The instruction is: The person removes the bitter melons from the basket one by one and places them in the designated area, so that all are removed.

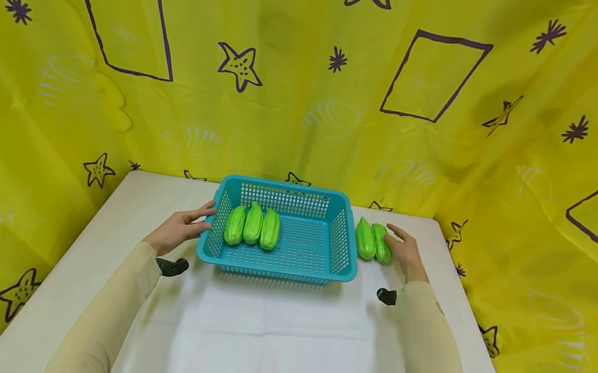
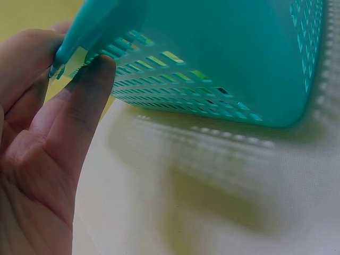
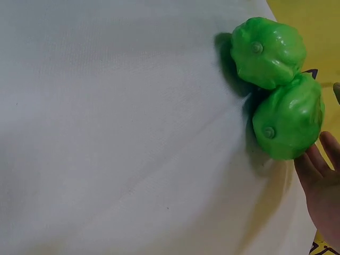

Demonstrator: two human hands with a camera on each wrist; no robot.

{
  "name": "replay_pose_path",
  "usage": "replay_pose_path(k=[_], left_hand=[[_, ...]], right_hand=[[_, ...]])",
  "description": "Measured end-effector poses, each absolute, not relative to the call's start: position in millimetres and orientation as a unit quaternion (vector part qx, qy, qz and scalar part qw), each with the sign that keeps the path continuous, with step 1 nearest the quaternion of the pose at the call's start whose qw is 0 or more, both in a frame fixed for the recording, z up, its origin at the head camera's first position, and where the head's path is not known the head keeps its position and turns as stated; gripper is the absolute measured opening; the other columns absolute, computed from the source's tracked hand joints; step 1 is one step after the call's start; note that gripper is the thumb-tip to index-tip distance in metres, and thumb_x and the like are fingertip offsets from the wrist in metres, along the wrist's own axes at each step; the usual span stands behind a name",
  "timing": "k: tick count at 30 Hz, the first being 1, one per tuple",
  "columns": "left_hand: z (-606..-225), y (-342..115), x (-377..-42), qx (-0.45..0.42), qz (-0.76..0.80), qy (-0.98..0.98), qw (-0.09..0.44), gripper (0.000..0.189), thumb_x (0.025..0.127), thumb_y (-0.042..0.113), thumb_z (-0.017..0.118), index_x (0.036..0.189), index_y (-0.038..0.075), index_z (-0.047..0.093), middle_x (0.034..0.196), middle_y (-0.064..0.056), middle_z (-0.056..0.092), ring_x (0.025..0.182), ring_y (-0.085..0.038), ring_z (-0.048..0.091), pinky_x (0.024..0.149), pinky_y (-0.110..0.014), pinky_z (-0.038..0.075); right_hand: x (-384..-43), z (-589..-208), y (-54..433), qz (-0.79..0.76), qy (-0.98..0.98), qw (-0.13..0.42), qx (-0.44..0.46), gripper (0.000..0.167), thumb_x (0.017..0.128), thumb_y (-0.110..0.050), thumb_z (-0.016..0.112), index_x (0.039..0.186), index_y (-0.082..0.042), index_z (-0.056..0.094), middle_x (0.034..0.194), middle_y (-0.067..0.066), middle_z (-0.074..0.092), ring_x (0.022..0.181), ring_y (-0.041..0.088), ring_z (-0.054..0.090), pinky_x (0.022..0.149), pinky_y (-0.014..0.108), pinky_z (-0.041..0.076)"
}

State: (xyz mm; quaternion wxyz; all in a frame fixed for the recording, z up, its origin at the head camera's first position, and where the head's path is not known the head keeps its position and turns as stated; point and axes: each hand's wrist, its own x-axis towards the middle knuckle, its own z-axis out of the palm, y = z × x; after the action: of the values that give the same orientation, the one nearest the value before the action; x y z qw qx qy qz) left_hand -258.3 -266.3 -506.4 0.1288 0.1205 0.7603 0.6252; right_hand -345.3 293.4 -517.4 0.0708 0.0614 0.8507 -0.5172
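At the basket rim (image 1: pixel 204 242), pinching left hand (image 1: pixel 176 231); right hand (image 1: pixel 405 253) spread against a green vegetable (image 1: pixel 380 241).

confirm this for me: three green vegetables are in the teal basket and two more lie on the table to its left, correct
Not quite: the head view shows the two loose vegetables on the table to the basket's right. Three green vegetables are indeed inside it.

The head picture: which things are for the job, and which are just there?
Seem part of the job:
blue basket, gripped by the left hand
three green vegetables inside
two green vegetables outside, one beside the right hand

Just there:
white table
yellow patterned curtain
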Motion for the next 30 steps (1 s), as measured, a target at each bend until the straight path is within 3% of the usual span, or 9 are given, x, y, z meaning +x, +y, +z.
replay_pose_path(k=[4,8,15,23,30], left_hand=[[-505.9,-266.8,-258.1,0.12,0.627,0.759,0.13,0.06,0.1,0.024,0.058,0.152,0.005,0.035,0.163,0.005,0.014,0.145,-0.032,0.022,0.107,-0.04,0.04],[-504.8,-266.9,-257.7,0.12,0.626,0.76,0.13,0.061,0.1,0.025,0.058,0.152,0.006,0.034,0.163,0.006,0.014,0.146,-0.032,0.021,0.109,-0.044,0.037],[-505.2,-266.3,-258.0,0.119,0.628,0.758,0.129,0.06,0.1,0.025,0.058,0.152,0.007,0.035,0.163,0.006,0.014,0.148,-0.029,0.016,0.111,-0.051,0.033],[-508.5,-266.5,-260.6,0.118,0.627,0.76,0.126,0.059,0.1,0.029,0.058,0.152,0.01,0.037,0.163,0.008,0.015,0.148,-0.025,0.016,0.11,-0.051,0.034],[-510.8,-266.8,-259.4,0.119,0.631,0.756,0.125,0.059,0.1,0.027,0.058,0.152,0.009,0.037,0.163,0.007,0.015,0.148,-0.026,0.016,0.11,-0.051,0.034]], right_hand=[[-346.7,-511.0,290.8,-0.555,0.83,0.014,0.056,0.052,0.104,-0.022,0.05,0.152,-0.01,0.037,0.158,0.021,0.021,0.14,0.041,0.03,0.115,0.053,0.028],[-350.9,-501.3,286.2,-0.583,0.81,-0.038,0.059,0.052,0.103,-0.023,0.05,0.152,-0.012,0.037,0.158,0.017,0.025,0.138,0.036,0.035,0.113,0.05,0.031],[-358.4,-475.7,266.4,-0.632,0.767,-0.075,0.073,0.05,0.102,-0.029,0.052,0.15,-0.018,0.042,0.157,0.006,0.031,0.137,0.027,0.037,0.114,0.044,0.031],[-358.5,-438.5,222.9,-0.734,0.672,-0.092,0.035,0.046,0.101,-0.018,0.053,0.146,-0.011,0.047,0.152,0.013,0.035,0.136,0.026,0.037,0.114,0.037,0.034],[-354.7,-416.5,183.8,-0.752,0.657,-0.053,0.004,0.045,0.101,-0.016,0.054,0.146,-0.009,0.047,0.149,0.012,0.038,0.136,0.027,0.038,0.114,0.037,0.034]])
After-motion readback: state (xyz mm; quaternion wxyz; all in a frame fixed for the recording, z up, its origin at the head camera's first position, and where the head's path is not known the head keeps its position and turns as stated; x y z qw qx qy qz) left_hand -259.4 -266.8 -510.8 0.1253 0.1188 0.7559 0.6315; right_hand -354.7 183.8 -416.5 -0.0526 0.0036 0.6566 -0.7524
